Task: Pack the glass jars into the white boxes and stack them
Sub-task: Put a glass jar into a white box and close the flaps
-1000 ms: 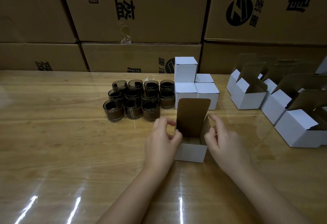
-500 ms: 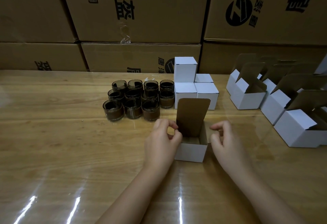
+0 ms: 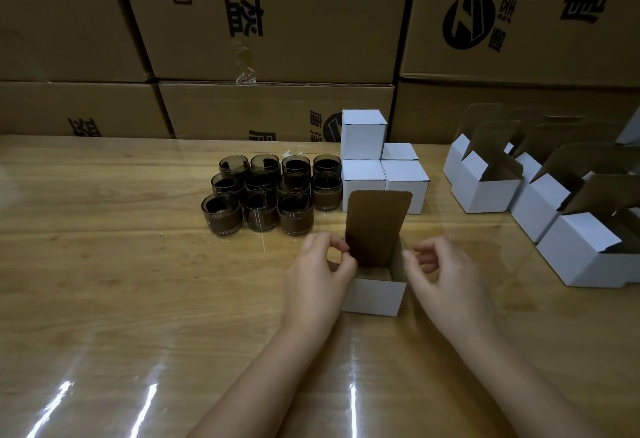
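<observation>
So that a jar can go in, I think, the left hand point(image 3: 317, 273) pinches the open white box point(image 3: 375, 294) by its left side — nearer the front edge of the desk point(image 3: 138, 299). The right hand point(image 3: 446, 278) hovers beside it, loosely curled, holding nothing. Glass jars point(image 3: 270, 195) sit nearer the back edge.

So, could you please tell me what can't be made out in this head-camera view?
All in the head view:
Open box: its front wall and shadow hide whether a jar sits inside.
Left hand: its own curled fingers hide whether it pinches a flap.
Closed boxes: shut lids hide their contents.
Right-side boxes: the frame edge cuts them off, so no count.
</observation>
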A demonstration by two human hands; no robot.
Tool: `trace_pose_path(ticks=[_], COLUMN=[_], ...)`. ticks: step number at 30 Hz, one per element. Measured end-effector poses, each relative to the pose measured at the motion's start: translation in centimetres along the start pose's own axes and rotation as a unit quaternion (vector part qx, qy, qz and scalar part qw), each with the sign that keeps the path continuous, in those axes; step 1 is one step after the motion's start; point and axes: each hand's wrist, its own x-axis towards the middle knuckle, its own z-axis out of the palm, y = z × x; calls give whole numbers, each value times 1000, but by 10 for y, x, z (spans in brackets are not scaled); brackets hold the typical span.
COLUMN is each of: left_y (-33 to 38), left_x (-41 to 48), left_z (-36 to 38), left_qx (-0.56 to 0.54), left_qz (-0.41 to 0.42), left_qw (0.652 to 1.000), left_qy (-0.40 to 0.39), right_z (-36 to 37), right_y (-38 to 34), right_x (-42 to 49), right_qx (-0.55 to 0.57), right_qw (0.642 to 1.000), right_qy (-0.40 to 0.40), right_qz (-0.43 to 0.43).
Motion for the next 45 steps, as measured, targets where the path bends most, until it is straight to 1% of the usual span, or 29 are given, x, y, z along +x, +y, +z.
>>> trace_pose_path(ticks=[2, 5, 9, 15, 20, 25, 28, 36, 45], left_y=[0, -1, -1, 0, 1, 0, 1, 4, 2], left_x=[0, 0, 0, 1, 0, 5, 6, 6, 7], left_z=[0, 0, 0, -2, -2, -7, -9, -11, -10], left_qx=[2, 1, 0, -32, 14, 78, 99, 114, 102], left_qz=[-1, -1, -2, -22, 3, 52, 66, 74, 64], left_qw=[1000, 1000, 1000, 999, 1000, 995, 991, 989, 990], left_qy=[2, 0, 4, 5, -4, -38, -53, -59, -72], right_z=[3, 5, 6, 7, 10, 9, 6, 4, 7], right_y=[-5, -8, -5, -3, -2, -4, -3, 0, 3], right_x=[-2, -2, -1, -1, 0, 0, 0, 3, 3], right_qx=[23, 41, 120, 158, 181, 183, 175, 138, 145], right_qw=[999, 998, 987, 981, 975, 977, 979, 983, 981], right_qy=[-23, -32, -48, -45, -62, -67, -81, -123, -128], right_qz=[34, 47, 99, 105, 113, 88, 71, 16, -5])
